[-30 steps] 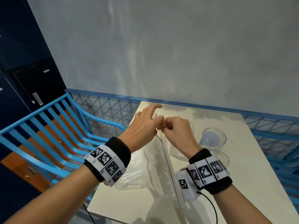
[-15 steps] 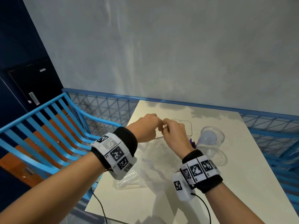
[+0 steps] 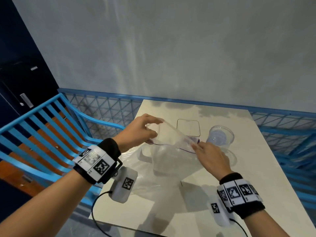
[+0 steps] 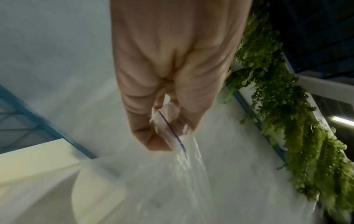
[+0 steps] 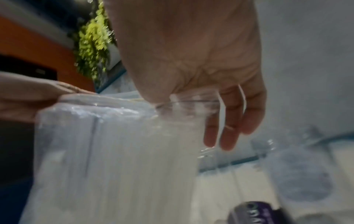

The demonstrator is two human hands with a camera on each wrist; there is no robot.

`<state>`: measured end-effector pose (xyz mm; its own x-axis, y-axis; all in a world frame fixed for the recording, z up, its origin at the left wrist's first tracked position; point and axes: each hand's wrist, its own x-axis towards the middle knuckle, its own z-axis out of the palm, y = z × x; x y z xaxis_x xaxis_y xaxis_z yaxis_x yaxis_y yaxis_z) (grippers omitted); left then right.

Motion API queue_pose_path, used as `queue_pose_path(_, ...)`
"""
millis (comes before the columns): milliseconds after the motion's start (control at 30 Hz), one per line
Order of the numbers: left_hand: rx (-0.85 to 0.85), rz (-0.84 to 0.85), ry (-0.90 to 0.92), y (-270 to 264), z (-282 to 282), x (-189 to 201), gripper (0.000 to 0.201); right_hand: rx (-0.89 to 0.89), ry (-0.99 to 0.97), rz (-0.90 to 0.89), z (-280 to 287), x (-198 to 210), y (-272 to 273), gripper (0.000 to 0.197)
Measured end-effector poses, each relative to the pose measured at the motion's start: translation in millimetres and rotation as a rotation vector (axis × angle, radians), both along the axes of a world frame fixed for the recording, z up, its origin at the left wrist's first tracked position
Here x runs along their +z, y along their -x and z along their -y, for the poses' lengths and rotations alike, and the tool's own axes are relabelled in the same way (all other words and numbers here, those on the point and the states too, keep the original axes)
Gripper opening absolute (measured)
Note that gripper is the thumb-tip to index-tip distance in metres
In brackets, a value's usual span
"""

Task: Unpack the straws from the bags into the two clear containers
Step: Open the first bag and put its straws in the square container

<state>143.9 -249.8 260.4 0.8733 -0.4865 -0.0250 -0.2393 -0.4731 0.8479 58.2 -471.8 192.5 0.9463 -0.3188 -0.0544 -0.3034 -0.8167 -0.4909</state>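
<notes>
Both hands hold a clear zip bag by its mouth above the white bench.

The left hand [image 3: 139,131] has its grip pinched on the left end of the clear zip bag [image 3: 171,142], thumb and fingers curled round the purple-lined seal strip, as the left wrist view shows. The right hand [image 3: 209,157] grasps the right end of the same mouth, thumb side clamped on the plastic while its other fingers [image 5: 229,121] hang loosely straight. The bag hangs down to the bench [image 3: 248,194]; pale straws [image 5: 124,159] show blurred inside it. Behind the bag stand a square clear container [image 3: 188,127] and, just right of it, a round clear container [image 3: 220,136], both upright. More crumpled clear plastic [image 3: 136,171] lies on the bench under the left wrist.
</notes>
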Motion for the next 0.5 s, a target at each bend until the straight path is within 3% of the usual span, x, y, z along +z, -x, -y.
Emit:
queue_pose_path(100,0.0,0.155,-0.147,1,-7,-7,0.052,-0.114,-0.074,0.054,12,-4,9,0.052)
queue_pose_path(200,-0.089,0.171,-0.325,3,-3,-20,0.07,-0.11,-0.345,0.229,6,-4,6,0.037)
queue_pose_path(267,-0.096,-0.028,-0.153,9,6,-27,0.07,-0.117,-0.398,0.316,-1,-3,7,0.029)
queue_pose_path(333,-0.079,-0.228,0.13,14,14,-31,0.056,-0.125,-0.345,0.394,-1,1,12,0.027)
queue_pose_path(367,-0.077,-0.249,0.188,14,16,-32,0.049,-0.134,-0.312,0.415,3,3,16,0.027)
queue_pose_path(433,-0.047,-0.12,0.005,8,17,-37,0.044,-0.153,-0.242,0.411,20,-1,22,0.025)
queue_pose_path(500,-0.072,0.075,-0.431,3,17,-47,0.051,-0.15,-0.154,0.344,36,-14,27,0.024)
